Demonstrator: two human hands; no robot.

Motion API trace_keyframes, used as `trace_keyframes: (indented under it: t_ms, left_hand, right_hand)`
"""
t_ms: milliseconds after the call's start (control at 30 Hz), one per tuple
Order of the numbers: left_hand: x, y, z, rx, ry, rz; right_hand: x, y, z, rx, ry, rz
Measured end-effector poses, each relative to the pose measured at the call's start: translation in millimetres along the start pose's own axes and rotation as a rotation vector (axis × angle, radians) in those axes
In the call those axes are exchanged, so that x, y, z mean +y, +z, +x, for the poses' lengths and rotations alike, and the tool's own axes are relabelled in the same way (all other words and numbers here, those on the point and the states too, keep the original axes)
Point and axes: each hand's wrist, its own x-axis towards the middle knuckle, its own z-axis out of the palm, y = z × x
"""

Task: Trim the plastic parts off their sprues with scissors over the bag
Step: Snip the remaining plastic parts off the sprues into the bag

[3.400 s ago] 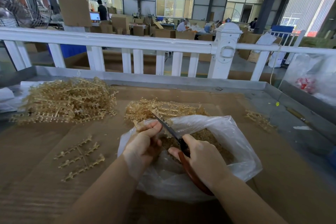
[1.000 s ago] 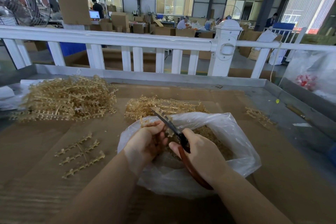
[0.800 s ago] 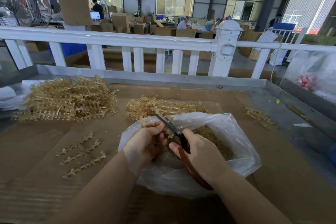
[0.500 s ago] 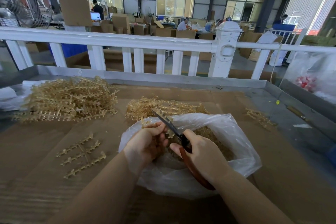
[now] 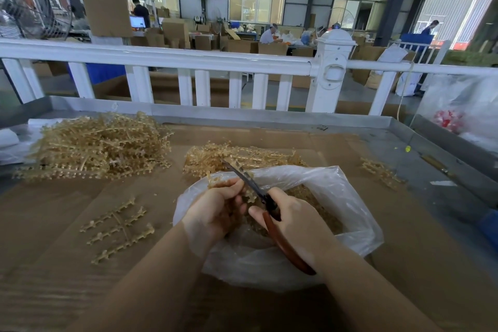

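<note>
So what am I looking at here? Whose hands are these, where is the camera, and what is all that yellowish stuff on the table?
No machine here: a person wears a camera on the head, so you look down at their own two hands. The left hand holds a sprue of small tan plastic parts. The right hand grips red-handled scissors, blades pointing up and away, over a clear plastic bag that holds trimmed pieces. On the cardboard-covered table lie a big heap of sprues at the far left, a smaller heap just behind the bag, and one loose sprue lying flat on the left. A white railing runs behind the table.
</note>
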Motion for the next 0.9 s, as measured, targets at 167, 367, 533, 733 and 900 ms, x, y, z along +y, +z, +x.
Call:
trace_keyframes:
  t_ms: [167,367,533,733,900]
  left_hand:
    - [1,1,-3,-0.035,-0.021,-0.025]
    - [-1,-2,-1,-0.049,0.037,-0.037]
    - [-2,-2,1,-0.03,0.097,-0.054]
    - [-5,-2,5,-0.011,0.05,-0.032]
    - [-6,-4,8,0.033,0.083,0.004]
  right_hand:
    - [-2,-1,0,0.032,-0.001,0.027]
    - [-2,-3,-3,0.066,-0.042,-0.052]
    - [0,-2,-5,0.082,-0.09,-0.115]
    - [2,3,-6,0.09,-0.075,-0.087]
    - [0,1,-5,0.058,-0.067,-0.065]
